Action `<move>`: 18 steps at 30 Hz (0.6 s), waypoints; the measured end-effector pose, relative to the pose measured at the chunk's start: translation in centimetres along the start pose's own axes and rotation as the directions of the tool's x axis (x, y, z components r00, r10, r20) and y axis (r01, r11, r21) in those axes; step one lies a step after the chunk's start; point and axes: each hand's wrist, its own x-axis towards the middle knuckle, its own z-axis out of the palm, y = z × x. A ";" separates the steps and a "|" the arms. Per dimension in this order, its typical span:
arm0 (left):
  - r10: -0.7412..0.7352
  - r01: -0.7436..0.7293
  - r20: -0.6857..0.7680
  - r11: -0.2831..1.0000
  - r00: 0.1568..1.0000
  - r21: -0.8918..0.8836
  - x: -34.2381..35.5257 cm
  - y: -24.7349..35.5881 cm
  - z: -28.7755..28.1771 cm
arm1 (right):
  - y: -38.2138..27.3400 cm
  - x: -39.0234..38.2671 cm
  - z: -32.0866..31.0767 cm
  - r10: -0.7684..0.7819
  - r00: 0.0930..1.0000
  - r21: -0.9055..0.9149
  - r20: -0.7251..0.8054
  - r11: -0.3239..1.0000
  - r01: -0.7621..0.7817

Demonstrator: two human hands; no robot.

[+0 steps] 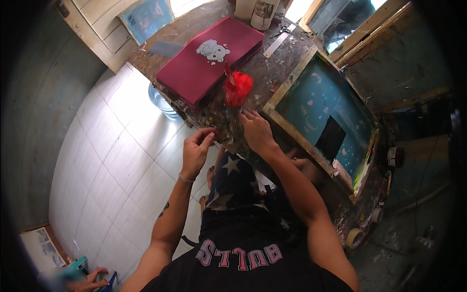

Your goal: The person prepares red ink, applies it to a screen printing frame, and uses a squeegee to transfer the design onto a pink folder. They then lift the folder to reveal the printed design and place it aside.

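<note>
My left hand [198, 147] is at the worktable's front edge, thumb and forefinger closed; what they may hold is too small to make out. My right hand [256, 129] touches the stained worktable [260, 73] with slightly bent, open fingers, just left of a wooden-framed blue screen [306, 97] bearing a black rectangle [331, 136]. Beyond my hands stands a red plastic container [243, 90] with a tool upright in it. Behind that lies a maroon stack [182, 78], its top printed with a white cartoon animal.
A water jug [165, 109] stands beside the table on the tiled floor [102, 160]. Scissors [284, 30], a ruler [275, 46] and bottles [262, 12] lie or stand at the back; tape rolls [355, 237] are at right. Another person's hands [97, 277] show at lower left.
</note>
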 end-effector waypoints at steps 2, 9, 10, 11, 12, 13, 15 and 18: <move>0.141 -0.136 -0.018 0.975 0.990 0.178 1.5 0.5 0.7 | -0.3 -1.3 -1.3 -0.015 1.000 0.109 0.016 0.994 0.014; 0.315 -0.298 0.024 0.866 0.949 0.401 5.9 0.1 3.1 | -2.7 -3.6 -5.8 0.234 0.945 0.492 -0.228 0.865 -0.095; 0.340 -0.316 0.006 0.866 0.940 0.387 6.4 -0.6 3.1 | -2.8 -4.2 -6.0 0.275 0.942 0.541 -0.190 0.831 -0.133; 0.366 -0.336 -0.011 0.866 0.931 0.370 6.8 -0.9 3.3 | -2.6 -4.6 -6.3 0.313 0.938 0.583 -0.151 0.795 -0.171; 0.391 -0.356 -0.029 0.865 0.920 0.354 7.2 -1.2 3.4 | -2.4 -4.8 -6.3 0.318 0.936 0.624 -0.150 0.765 -0.160; 0.403 -0.370 -0.025 0.861 0.915 0.349 7.6 -1.4 3.4 | -2.1 -5.0 -6.2 0.323 0.935 0.664 -0.147 0.733 -0.148; 0.416 -0.388 -0.013 0.860 0.909 0.333 8.2 -1.3 3.8 | -1.9 -5.3 -6.1 0.367 0.922 0.743 -0.124 0.650 -0.159; 0.396 -0.388 0.026 0.881 0.918 0.271 8.4 -1.0 4.2 | -1.9 -5.3 -6.3 0.442 0.893 0.827 -0.082 0.531 -0.187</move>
